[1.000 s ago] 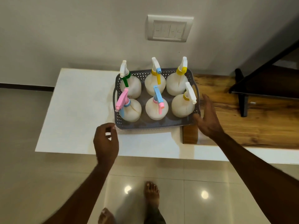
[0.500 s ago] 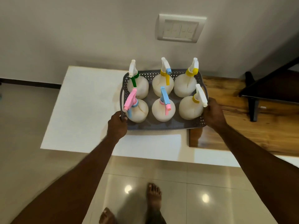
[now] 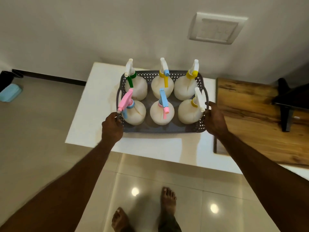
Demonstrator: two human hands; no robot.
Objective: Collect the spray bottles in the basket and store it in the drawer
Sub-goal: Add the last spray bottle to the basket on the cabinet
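A grey perforated basket (image 3: 163,129) sits on the white counter (image 3: 93,114) by the wall. Several white spray bottles stand upright inside it in two rows, among them one with a pink trigger (image 3: 132,109), one with a blue and pink trigger (image 3: 163,111) and one with a green collar (image 3: 137,87). My left hand (image 3: 111,128) is closed on the basket's left handle. On the opposite side, my right hand (image 3: 214,120) grips the right handle. No drawer is in view.
A wooden top (image 3: 254,118) adjoins the white counter on the right, with a black stand (image 3: 287,106) on it. A switch plate (image 3: 217,28) is on the wall above. My bare feet (image 3: 167,208) stand on the glossy tile floor. A blue object (image 3: 10,92) lies far left.
Both hands moved from just short of the basket onto its two side handles and closed there. The basket now looks nearer and larger in view.
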